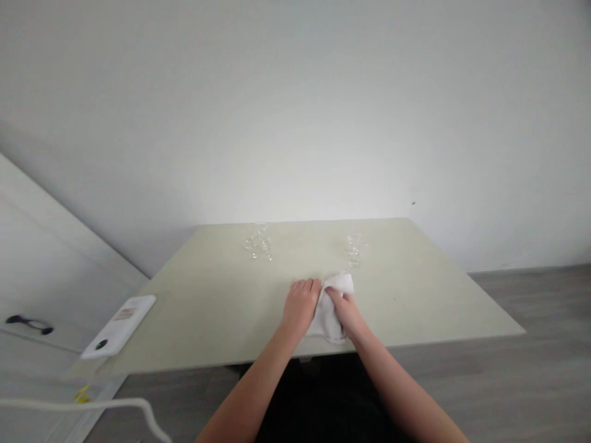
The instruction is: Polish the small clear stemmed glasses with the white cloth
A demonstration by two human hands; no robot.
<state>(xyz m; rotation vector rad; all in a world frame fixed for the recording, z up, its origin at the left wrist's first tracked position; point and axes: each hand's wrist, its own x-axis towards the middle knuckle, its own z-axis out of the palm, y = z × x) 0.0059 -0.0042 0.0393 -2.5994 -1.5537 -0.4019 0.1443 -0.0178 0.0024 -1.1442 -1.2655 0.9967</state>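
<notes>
Near the front of the table, my right hand (345, 311) is closed on a white cloth (327, 323), its thumb pressed into the folds. Close beside it, my left hand (302, 301) has its fingers curled against the cloth's left side. What those fingers wrap round is mostly hidden; a faint clear edge shows by the fingertips. Beyond my hands stand several clear glasses (259, 241) at the back left. More clear glassware (354, 249) stands at the back right, too blurred to tell apart.
The pale table (207, 307) reaches back to a white wall (295, 111). At its left edge lies a white box-like object (120, 326) with a dark round spot. A white cable (111, 403) crosses the lower left, near a cabinet with a dark handle (30, 324).
</notes>
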